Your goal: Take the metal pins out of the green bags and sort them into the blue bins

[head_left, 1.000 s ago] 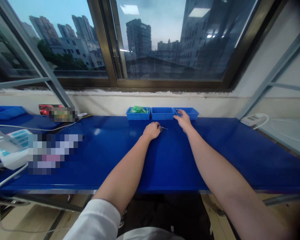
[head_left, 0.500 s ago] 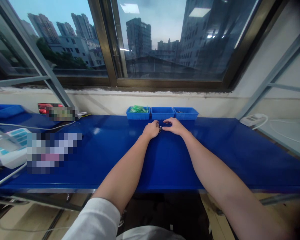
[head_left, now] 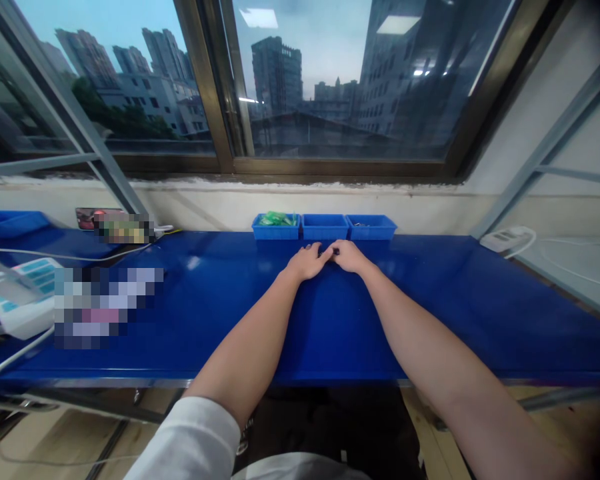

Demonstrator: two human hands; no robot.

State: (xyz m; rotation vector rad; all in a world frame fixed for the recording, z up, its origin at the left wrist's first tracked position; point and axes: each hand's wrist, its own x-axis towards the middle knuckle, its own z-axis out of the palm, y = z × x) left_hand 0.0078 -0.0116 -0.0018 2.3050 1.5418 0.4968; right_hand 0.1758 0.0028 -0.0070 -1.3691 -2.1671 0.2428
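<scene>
My left hand (head_left: 306,262) and my right hand (head_left: 350,256) meet over the blue table, just in front of the small trays. A small dark metal piece (head_left: 335,252) shows at the fingertips of my right hand, which is closed on it. The left thumb stretches across to the right fingertips, while the other left fingers curl round in front of it. A dark bit shows between the left thumb and fingers, mostly hidden, too small to name.
Three small blue trays stand along the wall; the left tray (head_left: 276,230) holds green plastic packets, the right tray (head_left: 371,227) small metal pieces, the middle tray (head_left: 325,227) stands between. A white device (head_left: 17,293) and cables lie left on the table (head_left: 330,333). A power strip (head_left: 507,238) lies right.
My right hand has closed its fingers, which were spread apart, and now touches the left hand. The left thumb has extended to the right. The metal piece is more covered.
</scene>
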